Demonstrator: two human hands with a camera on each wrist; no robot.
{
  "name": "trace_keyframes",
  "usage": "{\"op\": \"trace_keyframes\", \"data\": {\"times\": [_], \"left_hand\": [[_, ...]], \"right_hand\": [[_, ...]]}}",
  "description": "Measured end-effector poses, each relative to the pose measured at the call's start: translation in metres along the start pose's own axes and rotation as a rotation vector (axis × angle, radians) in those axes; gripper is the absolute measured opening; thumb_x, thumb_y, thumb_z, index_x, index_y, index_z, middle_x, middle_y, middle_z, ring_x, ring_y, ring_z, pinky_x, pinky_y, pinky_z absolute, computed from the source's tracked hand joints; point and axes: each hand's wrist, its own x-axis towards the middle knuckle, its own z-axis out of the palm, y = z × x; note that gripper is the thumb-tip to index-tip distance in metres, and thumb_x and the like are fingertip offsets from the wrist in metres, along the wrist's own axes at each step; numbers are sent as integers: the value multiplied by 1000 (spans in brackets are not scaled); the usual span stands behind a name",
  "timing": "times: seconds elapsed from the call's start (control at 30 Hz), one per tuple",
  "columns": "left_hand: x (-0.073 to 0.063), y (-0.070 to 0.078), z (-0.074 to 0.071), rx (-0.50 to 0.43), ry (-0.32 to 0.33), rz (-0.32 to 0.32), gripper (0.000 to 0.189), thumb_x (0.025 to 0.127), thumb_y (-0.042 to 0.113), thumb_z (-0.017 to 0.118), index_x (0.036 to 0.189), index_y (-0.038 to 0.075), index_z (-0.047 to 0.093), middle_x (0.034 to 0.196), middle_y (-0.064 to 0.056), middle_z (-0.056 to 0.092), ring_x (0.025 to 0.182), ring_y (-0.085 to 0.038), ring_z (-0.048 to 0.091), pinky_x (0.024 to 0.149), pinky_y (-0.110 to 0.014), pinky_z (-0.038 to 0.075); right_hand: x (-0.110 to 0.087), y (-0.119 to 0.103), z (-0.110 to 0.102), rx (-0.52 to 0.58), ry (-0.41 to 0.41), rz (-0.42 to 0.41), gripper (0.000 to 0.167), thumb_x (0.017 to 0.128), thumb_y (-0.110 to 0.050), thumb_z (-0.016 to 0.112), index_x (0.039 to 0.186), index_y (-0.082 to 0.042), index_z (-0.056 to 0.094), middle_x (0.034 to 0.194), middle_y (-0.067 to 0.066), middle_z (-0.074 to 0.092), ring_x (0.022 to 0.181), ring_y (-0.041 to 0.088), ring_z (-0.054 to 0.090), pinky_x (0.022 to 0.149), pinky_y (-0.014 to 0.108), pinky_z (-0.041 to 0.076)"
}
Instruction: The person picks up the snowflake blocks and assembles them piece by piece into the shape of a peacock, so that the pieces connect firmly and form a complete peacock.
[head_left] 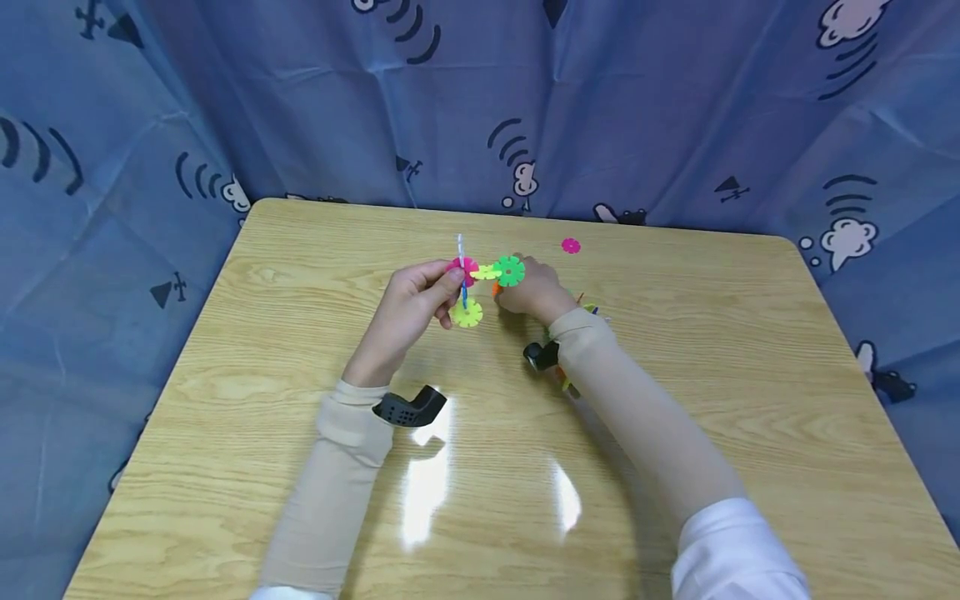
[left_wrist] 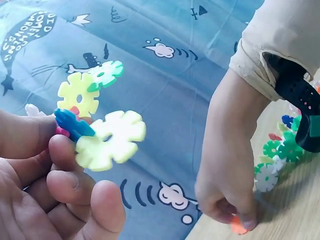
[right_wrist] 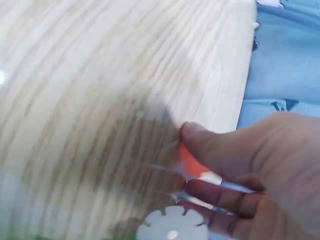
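My left hand [head_left: 405, 310] pinches a joined cluster of notched plastic snowflake discs by its pink disc [head_left: 467, 270]. From the cluster stick out a yellow disc [left_wrist: 79, 97], a green disc [head_left: 509, 271], a blue disc [left_wrist: 72, 125], a pale yellow disc [left_wrist: 112, 140] and a whitish one [head_left: 461, 243]. Just to the right, down at the tabletop, my right hand [head_left: 534, 287] has an orange disc [right_wrist: 191, 162] between thumb and fingers. Much of that orange disc is hidden by the hand. A white disc [right_wrist: 172, 225] lies near those fingers in the right wrist view.
Loose discs in several colours, among them a green one [left_wrist: 290, 147], lie beside and partly under the right forearm. A single pink disc [head_left: 571, 246] rests near the back edge of the wooden table [head_left: 247, 350]. Blue patterned cloth [head_left: 465, 100] hangs behind the table.
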Motion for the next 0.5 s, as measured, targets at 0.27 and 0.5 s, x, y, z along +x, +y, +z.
{"op": "trace_keyframes", "data": {"times": [0.27, 0.5], "left_hand": [[2, -4, 6, 23, -95, -67, 28, 107, 24, 49, 109, 1, 66, 76, 3, 50, 66, -10, 47, 59, -20, 43], [2, -10, 6, -1, -193, -57, 26, 104, 24, 51, 89, 8, 64, 85, -1, 51, 86, -18, 47, 77, -29, 40]], "right_hand": [[-19, 21, -10, 488, 121, -116, 22, 99, -11, 62, 119, -2, 59, 104, 15, 64, 90, 25, 59, 84, 35, 55], [-77, 26, -34, 1097, 184, -165, 26, 102, -12, 60, 124, 2, 60, 94, 1, 66, 64, 13, 59, 69, 28, 62]]}}
